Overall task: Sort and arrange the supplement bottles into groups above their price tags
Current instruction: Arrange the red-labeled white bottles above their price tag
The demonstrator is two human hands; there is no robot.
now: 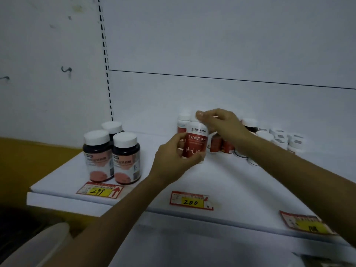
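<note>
My left hand (173, 154) is curled round the lower body of a red bottle (195, 144), and my right hand (221, 124) closes over its cap from above, though blur hides exactly how those fingers sit. The bottle is upright in the middle of the shelf (240, 185), well beyond the 200 tag (190, 201). I cannot tell whether its base touches the shelf.

Just behind it, more red bottles (217, 145) crowd together at the far side. To their right stand one dark bottle (249, 125) and a cluster of small white bottles (279, 136), all bunched rather than sorted.

At far left, three dark bottles (113, 153) stand close together right behind the 299 tag (100, 190). I judge that group finished. Nothing stands directly behind the 200 tag, nor behind the third tag (306, 222) at near right, whose number is too blurred to read. So I reckon one group of three is done, with the reds, the stray dark bottle and the white ones left to place.

Every bottle I can see has its cap on, and labels and dark walls hide what is inside.
</note>
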